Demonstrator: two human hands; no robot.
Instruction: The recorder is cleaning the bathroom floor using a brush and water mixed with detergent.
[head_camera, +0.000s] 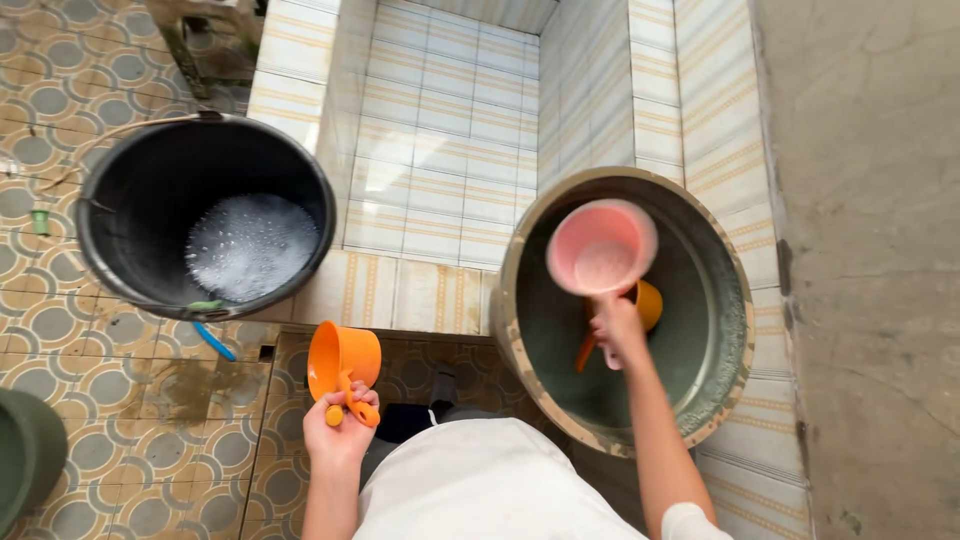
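Observation:
My left hand (340, 428) grips the handle of an orange plastic dipper (341, 360), held above the patterned floor with its mouth tipped to the left. My right hand (617, 328) holds a pink dipper (601, 246) by its handle, lifted over a large round water jar (520, 300); the pink dipper is blurred and has a little water in it. Below it another orange dipper (650, 303) floats inside the jar. A black bucket (130, 210) with foamy water (250, 245) stands to the left, on the corner of the tiled ledge.
A deep tiled basin (440, 150) lies between bucket and jar. A blue-handled tool (214, 341) pokes out under the bucket. A dark green container (28, 455) sits at the lower left. A grey concrete wall (880, 250) runs along the right.

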